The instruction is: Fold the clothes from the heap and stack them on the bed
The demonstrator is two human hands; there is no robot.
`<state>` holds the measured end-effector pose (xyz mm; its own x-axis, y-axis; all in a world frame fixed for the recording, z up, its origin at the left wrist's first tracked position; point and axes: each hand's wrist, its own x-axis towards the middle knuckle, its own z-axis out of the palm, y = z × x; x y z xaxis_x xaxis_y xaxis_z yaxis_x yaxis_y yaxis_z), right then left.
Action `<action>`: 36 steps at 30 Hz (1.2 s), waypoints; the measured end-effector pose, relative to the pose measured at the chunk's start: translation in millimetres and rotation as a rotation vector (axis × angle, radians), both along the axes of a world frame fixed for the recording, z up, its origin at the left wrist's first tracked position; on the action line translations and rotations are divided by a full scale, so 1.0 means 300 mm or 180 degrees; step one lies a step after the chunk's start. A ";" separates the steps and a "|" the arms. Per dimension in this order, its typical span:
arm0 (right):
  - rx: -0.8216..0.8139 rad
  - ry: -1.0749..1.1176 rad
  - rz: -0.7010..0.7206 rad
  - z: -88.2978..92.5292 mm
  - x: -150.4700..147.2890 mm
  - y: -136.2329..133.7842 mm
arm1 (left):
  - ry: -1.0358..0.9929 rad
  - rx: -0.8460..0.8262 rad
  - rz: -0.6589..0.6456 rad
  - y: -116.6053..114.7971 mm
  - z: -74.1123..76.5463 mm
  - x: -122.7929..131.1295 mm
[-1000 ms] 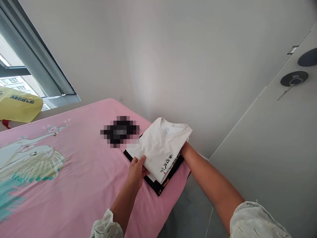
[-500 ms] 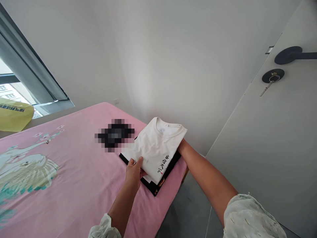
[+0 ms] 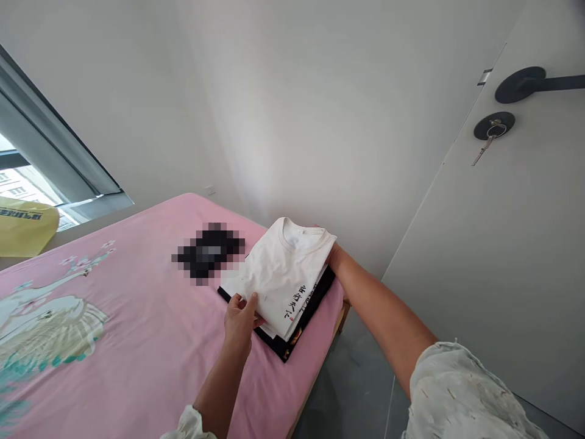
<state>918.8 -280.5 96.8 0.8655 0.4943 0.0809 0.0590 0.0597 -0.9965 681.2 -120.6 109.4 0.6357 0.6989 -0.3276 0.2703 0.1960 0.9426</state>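
While your left grip point(image 3: 240, 314) pinches the white shirt point(image 3: 281, 277), the pink bed point(image 3: 159, 311) spreads leftward, its edge close rightward; your right grip point(image 3: 333, 255), mostly hidden, can't be judged.

Near the centre, a white shirt point(image 3: 274, 274) is showing black lettering point(image 3: 296, 300); across the lower left, a pink sheet point(image 3: 173, 372) is bearing a white-and-teal print point(image 3: 64, 332); at upper right, a door handle point(image 3: 525, 84) is showing black.
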 end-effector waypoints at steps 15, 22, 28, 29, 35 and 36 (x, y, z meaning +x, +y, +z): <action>-0.1927 0.0969 0.0899 0.114 0.121 -0.148 | 0.0517 -0.0333 0.0299 0.091 0.040 0.004; -0.1938 0.0850 0.0797 0.087 0.097 -0.135 | 0.0060 -0.0357 0.0098 0.035 0.082 0.027; -0.1778 0.0433 0.0463 0.115 0.051 -0.135 | -0.0262 -0.0532 -0.0002 -0.020 0.073 0.029; -0.1752 0.0374 0.0436 0.122 0.046 -0.132 | -0.0284 -0.0550 0.0012 -0.018 0.076 0.029; -0.1605 0.0218 0.0404 0.134 0.034 -0.108 | -0.0772 -0.0459 0.0057 0.036 0.077 0.033; -0.1614 0.0224 0.0396 0.129 0.033 -0.102 | -0.0768 -0.0507 0.0125 0.048 0.066 0.035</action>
<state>928.8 -311.1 135.5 0.7926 0.5555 -0.2514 0.0140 -0.4287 -0.9033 691.7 -106.2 129.1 0.6820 0.6765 -0.2778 0.0312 0.3526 0.9352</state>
